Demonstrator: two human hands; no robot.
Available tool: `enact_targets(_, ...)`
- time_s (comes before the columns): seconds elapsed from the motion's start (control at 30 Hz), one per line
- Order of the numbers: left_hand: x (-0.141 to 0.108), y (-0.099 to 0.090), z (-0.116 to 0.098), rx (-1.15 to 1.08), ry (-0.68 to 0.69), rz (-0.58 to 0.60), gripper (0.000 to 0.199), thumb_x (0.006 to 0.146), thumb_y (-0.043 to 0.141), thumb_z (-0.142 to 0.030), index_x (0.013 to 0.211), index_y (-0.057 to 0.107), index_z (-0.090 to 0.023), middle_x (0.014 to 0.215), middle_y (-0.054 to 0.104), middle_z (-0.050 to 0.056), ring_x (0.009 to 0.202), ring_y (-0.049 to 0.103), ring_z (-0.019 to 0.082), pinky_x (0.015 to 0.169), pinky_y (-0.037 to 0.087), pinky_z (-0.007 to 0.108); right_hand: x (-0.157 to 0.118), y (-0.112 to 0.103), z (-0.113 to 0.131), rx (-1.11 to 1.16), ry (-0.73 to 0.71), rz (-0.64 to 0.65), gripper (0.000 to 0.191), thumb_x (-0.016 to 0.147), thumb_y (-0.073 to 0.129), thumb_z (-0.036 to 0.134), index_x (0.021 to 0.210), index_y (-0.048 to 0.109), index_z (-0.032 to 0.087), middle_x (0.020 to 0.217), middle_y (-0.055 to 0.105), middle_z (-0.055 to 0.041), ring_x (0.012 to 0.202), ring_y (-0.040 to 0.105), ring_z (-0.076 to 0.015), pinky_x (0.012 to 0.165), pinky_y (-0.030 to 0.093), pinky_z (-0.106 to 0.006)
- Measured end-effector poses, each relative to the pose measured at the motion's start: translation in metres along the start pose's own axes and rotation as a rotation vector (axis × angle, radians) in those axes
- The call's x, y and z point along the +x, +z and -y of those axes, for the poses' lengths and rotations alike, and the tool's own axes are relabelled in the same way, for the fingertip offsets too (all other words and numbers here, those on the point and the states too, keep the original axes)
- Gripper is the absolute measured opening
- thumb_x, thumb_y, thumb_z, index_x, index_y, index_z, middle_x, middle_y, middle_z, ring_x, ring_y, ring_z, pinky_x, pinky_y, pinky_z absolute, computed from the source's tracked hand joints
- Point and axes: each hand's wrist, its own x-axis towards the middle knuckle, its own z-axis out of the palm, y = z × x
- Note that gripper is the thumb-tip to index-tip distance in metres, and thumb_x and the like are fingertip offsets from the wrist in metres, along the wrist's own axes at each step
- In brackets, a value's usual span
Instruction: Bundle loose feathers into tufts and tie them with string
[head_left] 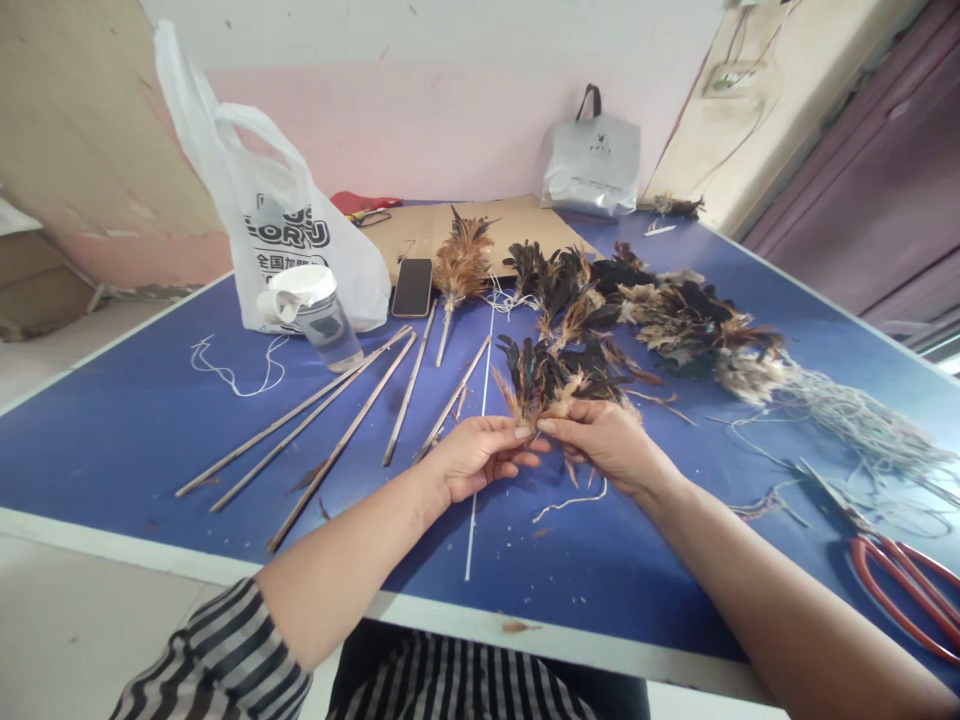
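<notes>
Over the blue table, my left hand (487, 455) pinches the base of a bunch of dark feathers (525, 370) with thumb and forefinger. Close against it, my right hand (604, 440) is closed on the bases of feathers from the same bunch, thumb tip near the other thumb. Dark, glossy plumes fan upward from the fingers, with brown fluff at the bottom. A short white string (574, 502) hangs or lies below the right hand; whether it is tied to the feathers I cannot tell. Behind the hands lies a loose heap of feathers (675, 310).
Several thin sticks (349, 440) lie left of my hands. Beyond them are a finished-looking feather tuft on a stick (461, 265), a phone (412, 287), a plastic cup (322, 320) and a white bag (277, 220). At right are tangled strings (862, 415) and red-handled scissors (885, 560).
</notes>
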Motion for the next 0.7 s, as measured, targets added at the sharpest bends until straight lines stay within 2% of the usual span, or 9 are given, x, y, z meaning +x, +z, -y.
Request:
enact_targets(0.13,0.000,0.002,0.001,0.038,0.024,-0.047,0.013,0.072,0.068,-0.019,0.082,0.067,-0.011,0.083,0.070,0.009,0.059,0.063,0.008,0.044,0.042,0.011,-0.003,0.003,0.004,-0.206,-0.022,-0.062,0.032,0.069,0.063,0.045,0.076,0.068,0.014,0.049,0.046,0.0046,0.044,0.033,-0.0059,0.043,0.025,-0.022)
enact_targets(0.23,0.000,0.003,0.003,0.055,0.048,-0.067,0.015,0.070,0.069,-0.020,0.081,0.068,-0.010,0.078,0.070,0.008,0.058,0.063,0.007,0.046,0.043,0.012,-0.005,0.006,0.009,-0.360,-0.105,-0.116,0.030,0.072,0.060,0.043,0.061,0.063,0.014,0.051,0.043,0.0044,0.048,0.034,-0.0065,0.045,0.025,-0.022)
enact_targets(0.33,0.000,0.003,0.004,0.079,0.078,-0.057,0.015,0.069,0.071,-0.020,0.079,0.068,-0.009,0.074,0.069,0.006,0.058,0.062,0.007,0.048,0.044,0.013,-0.006,0.008,0.011,-0.407,-0.166,-0.105,0.036,0.074,0.058,0.041,0.050,0.053,0.015,0.050,0.039,0.0046,0.049,0.034,-0.0066,0.046,0.025,-0.022)
enact_targets(0.5,-0.001,0.003,0.002,0.070,0.100,-0.059,0.014,0.069,0.071,-0.020,0.078,0.068,-0.010,0.075,0.069,0.006,0.058,0.062,0.007,0.049,0.045,0.013,-0.004,0.006,0.005,-0.181,-0.076,-0.038,0.032,0.077,0.055,0.044,0.064,0.058,0.015,0.050,0.046,0.0044,0.046,0.040,-0.0063,0.044,0.031,-0.020)
enact_targets(0.7,0.001,0.002,0.000,-0.040,0.071,-0.101,0.008,0.075,0.065,-0.015,0.080,0.066,-0.009,0.080,0.069,0.007,0.060,0.062,0.006,0.049,0.046,0.012,0.000,0.003,0.005,0.181,0.071,-0.072,0.029,0.062,0.072,0.039,0.073,0.063,0.014,0.061,0.058,0.0003,0.048,0.048,-0.0053,0.044,0.038,-0.017)
